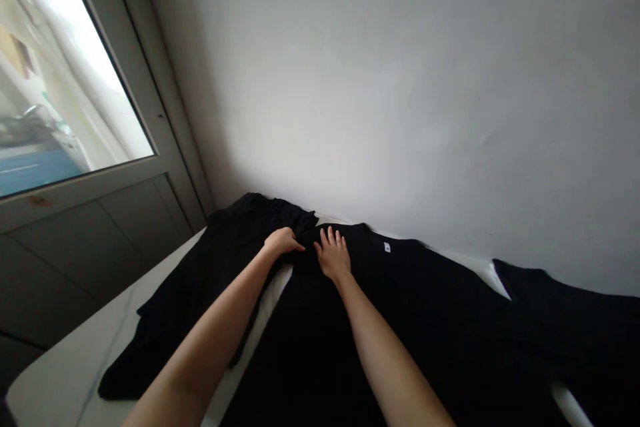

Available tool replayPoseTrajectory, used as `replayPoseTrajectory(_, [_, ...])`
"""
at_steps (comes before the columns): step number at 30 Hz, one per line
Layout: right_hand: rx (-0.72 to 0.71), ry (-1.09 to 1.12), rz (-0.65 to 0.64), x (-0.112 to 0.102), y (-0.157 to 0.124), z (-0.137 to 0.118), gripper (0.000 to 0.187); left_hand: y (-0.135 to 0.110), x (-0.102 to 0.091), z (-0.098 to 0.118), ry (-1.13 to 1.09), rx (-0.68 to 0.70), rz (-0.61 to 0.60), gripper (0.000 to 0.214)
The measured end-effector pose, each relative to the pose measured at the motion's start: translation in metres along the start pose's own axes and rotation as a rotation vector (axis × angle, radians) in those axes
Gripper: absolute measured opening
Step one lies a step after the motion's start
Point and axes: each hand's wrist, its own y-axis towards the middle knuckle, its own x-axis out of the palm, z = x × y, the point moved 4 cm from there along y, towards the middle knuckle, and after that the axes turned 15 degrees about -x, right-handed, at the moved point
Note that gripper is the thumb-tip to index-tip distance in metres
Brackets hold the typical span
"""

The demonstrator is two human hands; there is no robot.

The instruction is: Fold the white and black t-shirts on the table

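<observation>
A black T-shirt [400,307] with a small white neck label [387,247] lies spread on the white table. My left hand [283,241] is closed at its left sleeve, fingers curled over the cloth and thumb pointing right; the fingertips are hidden. Just to the right, my right hand [333,253] rests palm down on the shirt near the shoulder, its fingers spread. Beyond my left forearm is a second black garment [220,260], loosely bunched, its edge close to the sleeve.
Another stretch of black cloth [575,307] lies at the right. The white tabletop [65,367] shows at the lower left. A plain wall [400,93] rises behind the table, and a grey door [125,213] with a glass pane stands at the left.
</observation>
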Motion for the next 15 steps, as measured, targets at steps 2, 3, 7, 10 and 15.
replayPoseTrajectory(2, [0.008,0.008,0.0,0.001,-0.001,0.001,0.061,0.002,0.004,0.003,-0.054,-0.004,-0.081,0.021])
replayPoseTrajectory(3, [0.009,0.012,0.0,0.001,-0.001,0.001,0.06,0.002,0.005,0.004,-0.092,0.0,-0.112,0.018])
replayPoseTrajectory(7, [0.015,0.024,0.001,-0.003,0.0,-0.001,0.063,0.0,0.007,0.0,-0.287,0.016,-0.16,0.008])
replayPoseTrajectory(10, [0.016,0.017,0.017,-0.004,-0.001,-0.003,0.064,0.008,0.005,-0.017,-0.635,-0.097,-0.078,0.026])
replayPoseTrajectory(15, [0.003,0.027,0.031,-0.003,-0.002,-0.002,0.07,0.02,0.001,-0.039,-0.793,-0.236,0.093,0.03])
